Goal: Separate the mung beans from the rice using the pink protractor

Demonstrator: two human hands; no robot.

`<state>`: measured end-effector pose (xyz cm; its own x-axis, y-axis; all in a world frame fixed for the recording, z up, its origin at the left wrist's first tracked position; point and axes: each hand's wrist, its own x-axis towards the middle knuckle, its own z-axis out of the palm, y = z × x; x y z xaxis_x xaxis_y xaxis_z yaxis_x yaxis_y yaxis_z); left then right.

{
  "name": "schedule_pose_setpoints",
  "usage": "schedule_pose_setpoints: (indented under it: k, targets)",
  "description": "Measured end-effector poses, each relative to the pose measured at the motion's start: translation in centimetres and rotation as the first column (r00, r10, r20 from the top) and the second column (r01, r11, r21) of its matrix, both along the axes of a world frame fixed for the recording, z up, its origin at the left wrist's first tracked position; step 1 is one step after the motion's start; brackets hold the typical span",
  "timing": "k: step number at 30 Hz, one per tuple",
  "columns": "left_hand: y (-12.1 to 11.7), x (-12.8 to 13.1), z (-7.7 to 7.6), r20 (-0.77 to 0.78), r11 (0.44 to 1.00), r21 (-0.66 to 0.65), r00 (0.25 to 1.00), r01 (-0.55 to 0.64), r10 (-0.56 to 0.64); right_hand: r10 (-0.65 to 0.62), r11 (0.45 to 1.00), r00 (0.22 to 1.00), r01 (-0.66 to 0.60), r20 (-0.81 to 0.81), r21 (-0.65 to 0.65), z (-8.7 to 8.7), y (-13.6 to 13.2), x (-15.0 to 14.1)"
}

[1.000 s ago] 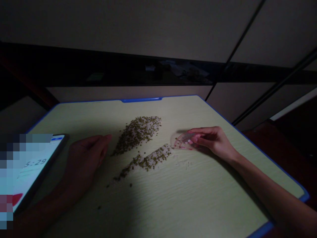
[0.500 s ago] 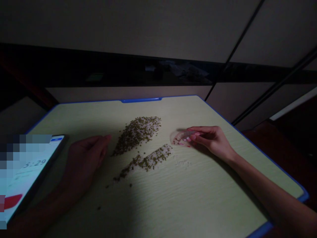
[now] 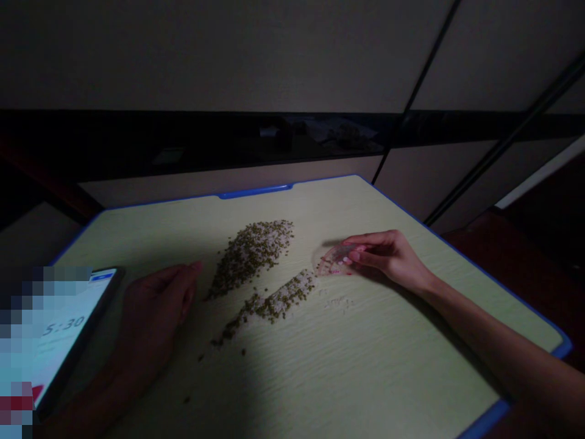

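A pile of mixed green beans and white grains (image 3: 251,253) lies across the middle of the table, with a narrower strip of the same mix (image 3: 278,302) in front of it. My right hand (image 3: 388,256) pinches a clear, rounded plastic protractor (image 3: 336,261) with pink marks, its curved edge close to the strip's right end. Left of the pile, my left hand (image 3: 158,305) rests in shadow with its fingers curled together. Anything inside those fingers is hidden. A few white grains (image 3: 338,302) lie below the protractor.
A phone with a lit timer screen (image 3: 68,323) leans at the left edge. The pale table (image 3: 365,378) has a blue rim, and a cabinet front (image 3: 228,55) stands behind it. Single beans (image 3: 186,400) lie scattered near the front.
The view has tilted slightly. The protractor's angle in my right hand has shifted a little. The phone timer reads one second later. My left hand stays in place beside the pile.
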<state>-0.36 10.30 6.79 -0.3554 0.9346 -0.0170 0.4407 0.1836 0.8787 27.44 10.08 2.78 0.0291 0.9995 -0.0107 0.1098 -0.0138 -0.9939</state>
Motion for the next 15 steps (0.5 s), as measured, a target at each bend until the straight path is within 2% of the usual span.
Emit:
schedule_pose_setpoints:
  k: [4, 9, 15]
  targets:
    - [0.07, 0.03, 0.04, -0.03, 1.0, -0.016, 0.999, 0.011, -0.012, 0.002, 0.999, 1.0, -0.002, 0.013, 0.041, -0.17, 0.12, -0.08]
    - [-0.18, -0.02, -0.01, -0.114, 0.999, 0.024, 0.993, 0.044, -0.041, 0.021, 1.0, 1.0, -0.021, 0.021, 0.0, -0.11, 0.02, -0.06]
    - [-0.17, 0.14, 0.4, -0.054, 1.0, -0.003, 0.998, 0.013, -0.014, 0.075, 0.996, 0.995, -0.078, -0.061, -0.041, -0.37, 0.01, 0.2]
